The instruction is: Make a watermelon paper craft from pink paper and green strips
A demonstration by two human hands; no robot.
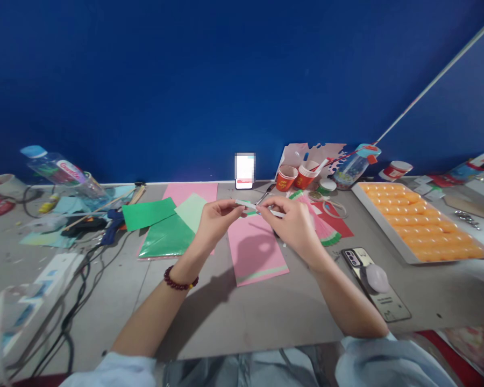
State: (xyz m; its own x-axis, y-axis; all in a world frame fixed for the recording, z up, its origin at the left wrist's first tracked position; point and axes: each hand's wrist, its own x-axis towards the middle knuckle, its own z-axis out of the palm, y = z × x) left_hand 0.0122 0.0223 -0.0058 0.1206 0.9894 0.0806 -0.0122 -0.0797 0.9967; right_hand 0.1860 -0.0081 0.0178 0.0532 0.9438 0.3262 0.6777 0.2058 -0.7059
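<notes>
My left hand (218,219) and my right hand (288,219) are raised close together over the table. Between them runs a narrow whitish strip (248,204), probably paper, with an end pinched in the fingertips of each hand. A bit of green shows just under the strip. Below lies a pink paper sheet (253,250) with a pale green band along its near edge, and my hands' shadow falls across it. Left of my left hand are a light green sheet (190,210), a green sheet (149,214) and a plastic-wrapped green pack (167,241).
A phone (243,180) stands against the blue wall. Red paper cups (287,177), a pink-green paper fan (320,223) and a lying phone (383,301) are on the right, beside a tray of orange rolls (419,220). Leftward are a glue gun (113,223), cables and a power strip (44,295).
</notes>
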